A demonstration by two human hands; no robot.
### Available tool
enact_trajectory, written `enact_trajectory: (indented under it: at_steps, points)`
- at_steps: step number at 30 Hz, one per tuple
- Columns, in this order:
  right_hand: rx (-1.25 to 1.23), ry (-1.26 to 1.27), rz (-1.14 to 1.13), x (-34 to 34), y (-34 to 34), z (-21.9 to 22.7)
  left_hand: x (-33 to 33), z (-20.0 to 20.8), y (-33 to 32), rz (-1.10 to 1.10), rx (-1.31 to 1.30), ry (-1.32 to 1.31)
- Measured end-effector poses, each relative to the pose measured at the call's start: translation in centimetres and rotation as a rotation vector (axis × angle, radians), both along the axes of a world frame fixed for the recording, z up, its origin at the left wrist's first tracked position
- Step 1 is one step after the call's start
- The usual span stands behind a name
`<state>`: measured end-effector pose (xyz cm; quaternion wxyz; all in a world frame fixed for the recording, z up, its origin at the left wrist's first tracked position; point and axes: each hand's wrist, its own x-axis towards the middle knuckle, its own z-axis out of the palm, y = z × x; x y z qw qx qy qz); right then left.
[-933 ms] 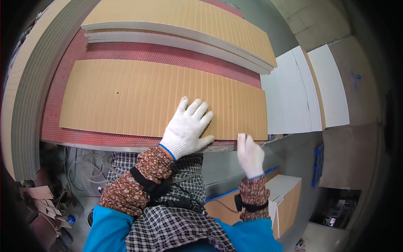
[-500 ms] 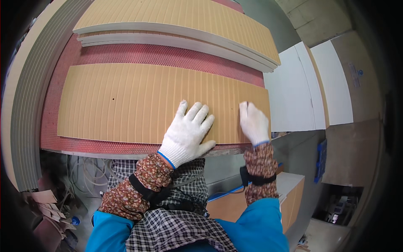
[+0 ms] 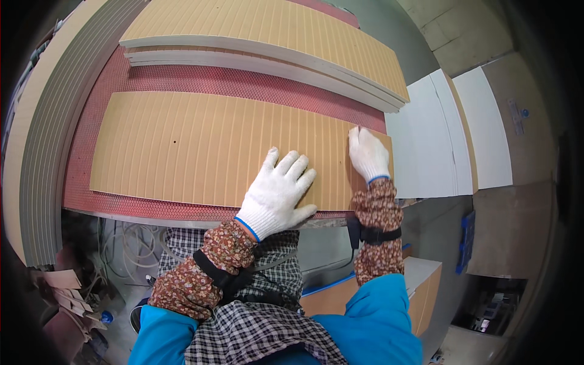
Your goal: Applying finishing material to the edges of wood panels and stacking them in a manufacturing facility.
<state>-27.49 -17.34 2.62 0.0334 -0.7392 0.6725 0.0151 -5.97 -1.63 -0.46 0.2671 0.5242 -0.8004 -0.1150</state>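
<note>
The grooved tan board (image 3: 207, 146) lies flat on the red mesh table (image 3: 201, 79), its near edge close to you. Your left hand (image 3: 277, 191), in a white knit glove, rests palm down on the board with fingers spread, gripping nothing. Your right hand (image 3: 368, 152), gloved too, lies flat at the board's right end, fingers together, closed on nothing. Beyond it a stack of like boards (image 3: 274, 30) sits on the mesh; white panels (image 3: 438, 140) lie to the right.
</note>
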Motion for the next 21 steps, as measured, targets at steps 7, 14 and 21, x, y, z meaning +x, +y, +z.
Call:
enact_trajectory:
  at_steps: [7,14,21]
  points:
    - [0.013,-0.026,-0.034,-2.7,13.0,0.8,0.0,-0.2,0.1,0.008,-0.037,0.000]
    - [-0.023,-0.073,-0.107,-5.4,19.6,0.0,-0.3,0.0,0.0,-0.008,-0.021,-0.021]
    - [-0.041,-0.057,-0.127,-5.7,18.3,0.3,-0.2,-0.1,0.0,-0.002,-0.018,-0.031]
